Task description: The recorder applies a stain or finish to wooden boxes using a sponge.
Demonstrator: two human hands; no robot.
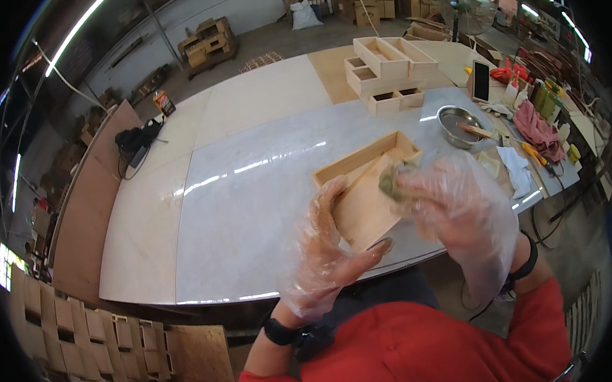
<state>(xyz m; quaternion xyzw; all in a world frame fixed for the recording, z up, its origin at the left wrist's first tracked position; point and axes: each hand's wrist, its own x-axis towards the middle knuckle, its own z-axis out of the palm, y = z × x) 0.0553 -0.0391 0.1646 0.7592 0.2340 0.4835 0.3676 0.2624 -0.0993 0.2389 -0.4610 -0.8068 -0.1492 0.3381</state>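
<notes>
My left hand (323, 249), in a clear plastic glove, grips a pale wooden piece (366, 208) with a broad flat face, tilted up at the table's near edge. It looks like a small box, though its underside is hidden. Pinched in the gloved fingers of my right hand (459, 204) is a crumpled greenish pad (390, 184), at the right edge of that flat face. Cloth or sponge, I cannot tell which. Just beyond the held piece lies an open, shallow wooden box (360, 162), partly covered by it.
Stacked wooden boxes (386, 66) stand at the table's far right. A metal bowl (448, 129) with a brush (479, 131) sits right of my work. Rags, bottles and a phone (480, 81) crowd the right side. A black bundle with a cable (137, 141) and a can (164, 103) are at left.
</notes>
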